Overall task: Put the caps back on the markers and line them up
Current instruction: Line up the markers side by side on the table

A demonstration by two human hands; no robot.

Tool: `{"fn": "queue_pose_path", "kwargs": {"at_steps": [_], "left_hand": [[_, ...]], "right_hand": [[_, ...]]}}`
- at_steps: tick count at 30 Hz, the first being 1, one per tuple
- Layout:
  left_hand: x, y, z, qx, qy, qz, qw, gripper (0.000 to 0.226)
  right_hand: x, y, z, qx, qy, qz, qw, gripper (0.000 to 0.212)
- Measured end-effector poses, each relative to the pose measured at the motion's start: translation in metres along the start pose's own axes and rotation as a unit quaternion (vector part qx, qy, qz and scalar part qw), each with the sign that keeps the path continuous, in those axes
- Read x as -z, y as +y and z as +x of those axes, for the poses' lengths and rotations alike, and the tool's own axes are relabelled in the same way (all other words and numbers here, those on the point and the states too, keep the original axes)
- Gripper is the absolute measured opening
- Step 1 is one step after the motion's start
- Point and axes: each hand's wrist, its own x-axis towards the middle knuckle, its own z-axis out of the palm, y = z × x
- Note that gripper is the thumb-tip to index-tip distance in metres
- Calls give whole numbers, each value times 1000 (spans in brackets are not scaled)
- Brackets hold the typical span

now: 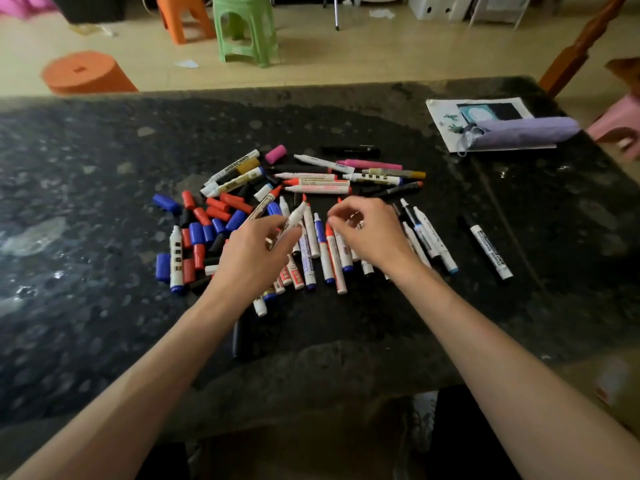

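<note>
Several uncapped white markers (322, 251) lie in a loose heap in the middle of the dark stone table (104, 323). Loose red, blue and black caps (207, 230) are scattered at the heap's left. My left hand (256, 258) holds a white marker (294, 216) lifted above the pile, its red tip pointing up and away. My right hand (367, 233) hovers over the pile with fingers curled; whether it pinches something small is hidden. One white marker with a black cap (488, 249) lies apart at the right.
A pink cap (276, 154) and a black pen (349, 151) lie beyond the heap. A paper sheet (446, 112) with a purple pouch (523, 131) sits at the far right corner. Orange and green stools (246, 26) stand on the floor past the table's far edge.
</note>
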Motion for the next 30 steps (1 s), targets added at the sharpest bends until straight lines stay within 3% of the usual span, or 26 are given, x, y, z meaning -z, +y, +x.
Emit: {"fn": "queue_pose_path", "kwargs": {"at_steps": [3, 7, 12, 16, 20, 25, 30], "left_hand": [[10, -5, -5, 16, -3, 23, 1000, 31], [22, -19, -7, 27, -9, 46, 999, 44], [34, -28, -9, 23, 4, 54, 998, 47], [36, -29, -10, 10, -11, 53, 999, 44], [31, -29, -10, -6, -15, 66, 998, 34], [30, -26, -11, -18, -22, 65, 997, 33], [29, -21, -12, -33, -33, 61, 997, 33]], "right_hand": [[1, 17, 23, -23, 102, -137, 985, 27], [-1, 28, 39, -48, 105, -194, 974, 35], [-2, 29, 40, -47, 106, -213, 970, 26], [16, 12, 35, -109, 101, -26, 989, 19], [30, -14, 12, -145, 54, 175, 972, 17], [27, -31, -21, -136, -49, 247, 958, 11], [28, -30, -35, -110, -58, 277, 953, 15]]}}
